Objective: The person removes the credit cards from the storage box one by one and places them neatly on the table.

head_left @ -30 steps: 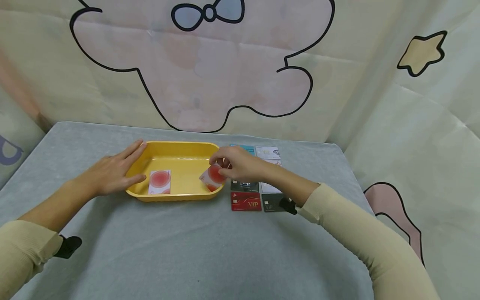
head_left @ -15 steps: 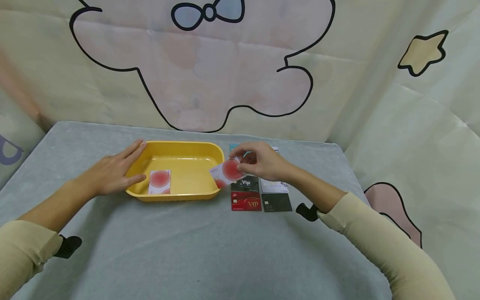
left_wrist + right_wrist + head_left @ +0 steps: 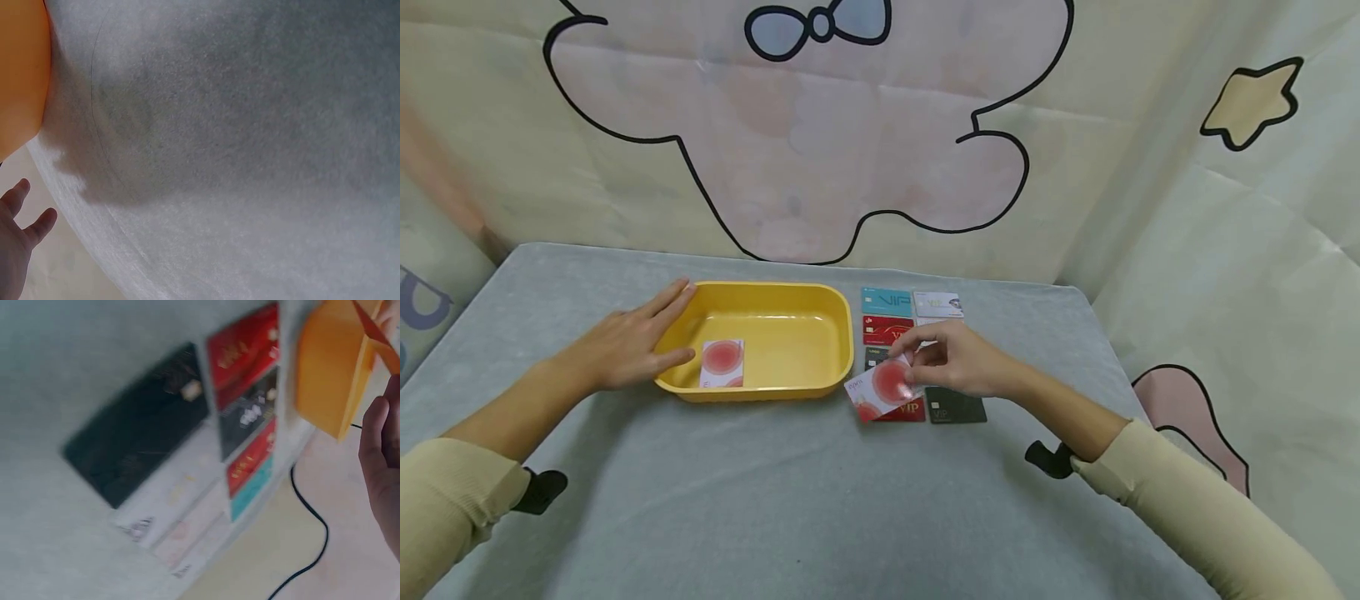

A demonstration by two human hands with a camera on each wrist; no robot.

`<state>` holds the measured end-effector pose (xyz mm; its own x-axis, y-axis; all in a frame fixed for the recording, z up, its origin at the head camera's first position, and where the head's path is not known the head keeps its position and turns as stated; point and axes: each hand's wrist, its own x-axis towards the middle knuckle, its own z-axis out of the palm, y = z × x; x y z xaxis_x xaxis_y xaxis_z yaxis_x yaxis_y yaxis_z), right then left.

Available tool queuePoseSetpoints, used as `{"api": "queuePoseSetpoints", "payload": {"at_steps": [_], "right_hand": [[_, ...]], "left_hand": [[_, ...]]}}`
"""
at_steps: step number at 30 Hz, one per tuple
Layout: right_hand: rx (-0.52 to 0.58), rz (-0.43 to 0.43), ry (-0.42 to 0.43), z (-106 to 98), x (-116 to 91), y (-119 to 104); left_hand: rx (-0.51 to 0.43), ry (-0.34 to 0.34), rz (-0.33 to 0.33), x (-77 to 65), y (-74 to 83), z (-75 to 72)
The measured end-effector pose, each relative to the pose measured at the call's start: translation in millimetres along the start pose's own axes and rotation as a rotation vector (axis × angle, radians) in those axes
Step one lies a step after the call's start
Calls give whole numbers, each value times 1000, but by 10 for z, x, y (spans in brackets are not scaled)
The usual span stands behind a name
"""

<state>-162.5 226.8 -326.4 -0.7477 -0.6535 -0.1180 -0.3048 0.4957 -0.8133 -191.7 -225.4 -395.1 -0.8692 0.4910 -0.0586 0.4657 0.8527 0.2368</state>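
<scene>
My right hand (image 3: 958, 360) pinches a white card with red circles (image 3: 886, 388) at its right edge, tilted over the front of the card rows. In the right wrist view only a thin reddish sliver of that card (image 3: 377, 331) shows above the fingers. My left hand (image 3: 625, 346) rests at the left rim of the yellow tray (image 3: 775, 392), its fingers spread. Inside the tray, at the lower left, lies another card with a red circle (image 3: 722, 364). The left wrist view catches part of the left hand (image 3: 15, 250) beside the tray wall (image 3: 22, 75).
Right of the tray, several VIP cards lie in two columns: a blue card (image 3: 886, 301), red cards (image 3: 880, 330), a white card (image 3: 937, 304) and a black card (image 3: 140, 428) among them. Grey cloth (image 3: 775, 500) covers the table. A printed curtain (image 3: 1112, 192) hangs behind.
My right hand has drawn the pinched card out from the tray's right side, moving right and toward me over the card columns. The left hand has stayed at the tray rim.
</scene>
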Motion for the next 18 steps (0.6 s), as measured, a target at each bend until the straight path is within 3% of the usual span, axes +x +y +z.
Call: {"api": "queuePoseSetpoints", "payload": {"at_steps": [8, 13, 18], "right_hand": [[60, 87, -92, 181, -206, 263], [101, 119, -108, 266, -282, 372], [68, 126, -102, 288, -310, 422]], "left_hand": [[1, 3, -3, 5, 8, -1], [3, -7, -9, 10, 12, 2], [5, -8, -10, 14, 15, 4]]}}
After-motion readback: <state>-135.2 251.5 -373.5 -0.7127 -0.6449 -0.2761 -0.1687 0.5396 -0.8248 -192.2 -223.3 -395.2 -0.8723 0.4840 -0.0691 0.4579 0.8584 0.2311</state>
